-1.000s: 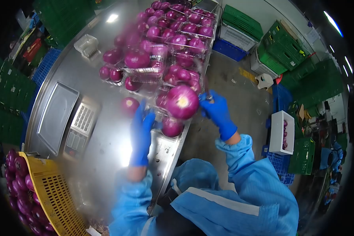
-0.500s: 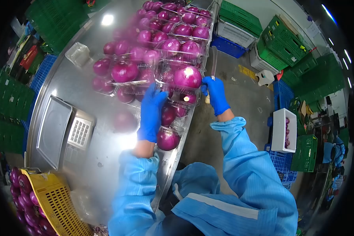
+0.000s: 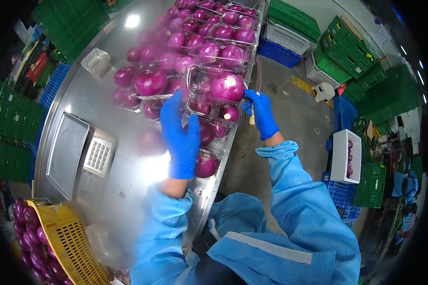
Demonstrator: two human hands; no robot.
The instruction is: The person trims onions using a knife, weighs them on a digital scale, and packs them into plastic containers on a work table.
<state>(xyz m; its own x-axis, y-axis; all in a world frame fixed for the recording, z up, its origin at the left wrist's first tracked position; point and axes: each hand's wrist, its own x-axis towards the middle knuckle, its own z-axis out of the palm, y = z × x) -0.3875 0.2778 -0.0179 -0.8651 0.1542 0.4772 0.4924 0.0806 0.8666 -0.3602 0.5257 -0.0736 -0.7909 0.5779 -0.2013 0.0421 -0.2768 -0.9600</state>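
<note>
Red onions (image 3: 227, 87) sit in clear plastic trays (image 3: 191, 76) along the table's right side, some trays stacked on others. My left hand (image 3: 180, 137), in a blue glove, is open beside the nearest trays, thumb and fingers apart. Its fingertips reach near the left edge of the front tray; whether they touch it I cannot tell. Past the table edge, my gloved right hand (image 3: 263, 114) is closed around a knife (image 3: 258, 71). The blade points away from me and the pale handle end shows below the fingers. A loose-looking onion (image 3: 206, 164) lies near my left wrist.
On the steel table (image 3: 123, 228) are a weighing scale (image 3: 98, 154) and a small clear tray (image 3: 96, 62). A yellow crate (image 3: 76, 242) stands at the lower left, with red onions beside it. Green crates (image 3: 345, 47) and a white box (image 3: 345, 156) with onions stand at right.
My left hand has come off the front tray's edge and its fingers have spread. My right hand keeps hold of the knife with little movement. The view has shifted slightly.
</note>
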